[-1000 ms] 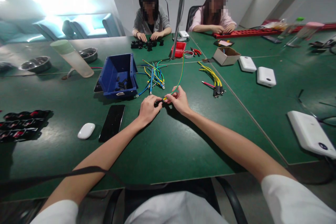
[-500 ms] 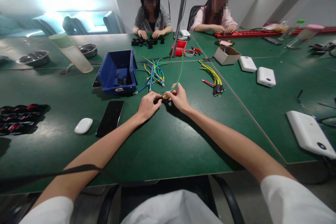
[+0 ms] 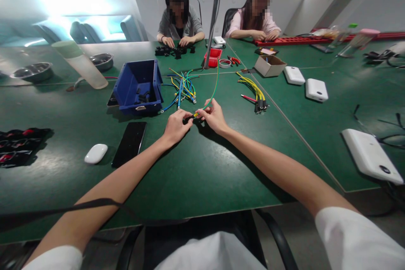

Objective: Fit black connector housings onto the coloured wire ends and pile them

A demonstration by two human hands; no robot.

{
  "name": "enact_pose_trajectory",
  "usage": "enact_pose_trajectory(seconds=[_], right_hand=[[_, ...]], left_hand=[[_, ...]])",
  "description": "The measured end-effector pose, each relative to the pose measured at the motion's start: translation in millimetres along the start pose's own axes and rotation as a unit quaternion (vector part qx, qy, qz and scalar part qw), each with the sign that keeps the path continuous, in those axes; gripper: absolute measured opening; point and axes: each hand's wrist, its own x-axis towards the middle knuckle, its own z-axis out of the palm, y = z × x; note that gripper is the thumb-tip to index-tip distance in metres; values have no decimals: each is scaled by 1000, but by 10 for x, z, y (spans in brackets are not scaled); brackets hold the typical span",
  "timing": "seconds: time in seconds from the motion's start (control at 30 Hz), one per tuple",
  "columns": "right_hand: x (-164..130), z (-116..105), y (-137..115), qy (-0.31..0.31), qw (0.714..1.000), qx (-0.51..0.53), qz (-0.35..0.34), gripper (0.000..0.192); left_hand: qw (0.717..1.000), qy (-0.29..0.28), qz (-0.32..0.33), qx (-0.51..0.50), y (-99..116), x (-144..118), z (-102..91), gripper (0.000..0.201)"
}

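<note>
Between thumb and fingers, my left hand (image 3: 177,126) pinches a short black sleeve (image 3: 189,118). My right hand (image 3: 215,117) grips a yellow-green wire (image 3: 216,84) close to that sleeve, and the wire's free part arcs up and away over the table. At the joint the wire's end meets the sleeve; how deep it sits is hidden by the fingers. Just beyond my hands lies a loose pile of blue, yellow and green wires (image 3: 183,86) with ring terminals. To the right rests a bundle of yellow wires (image 3: 255,86) with black sleeved ends.
A blue bin (image 3: 139,86) holding black pieces stands left of the wire pile. Nearer are a black phone (image 3: 129,143) and a white case (image 3: 96,153). A small carton (image 3: 270,66), red-handled pliers (image 3: 234,60) and white devices (image 3: 316,90) lie farther right. Two people sit opposite.
The whole view has shifted slightly, moving the table items a little left. Both hands keep their hold on the sleeve and wire, with hardly any change between them.
</note>
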Motion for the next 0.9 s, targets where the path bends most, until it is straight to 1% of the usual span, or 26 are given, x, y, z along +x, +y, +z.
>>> enact_pose_trajectory(seconds=[0.47, 0.67, 0.9], right_hand=[[-13, 13, -19, -3, 1000, -5, -5, 40], [-23, 23, -33, -23, 1000, -16, -11, 38], [-28, 24, -45, -27, 999, -22, -10, 39]], left_hand=[[1000, 7, 0, 15, 12, 5, 1, 11], [1000, 9, 4, 17, 10, -1, 1, 11], [1000, 7, 6, 16, 25, -6, -3, 10]])
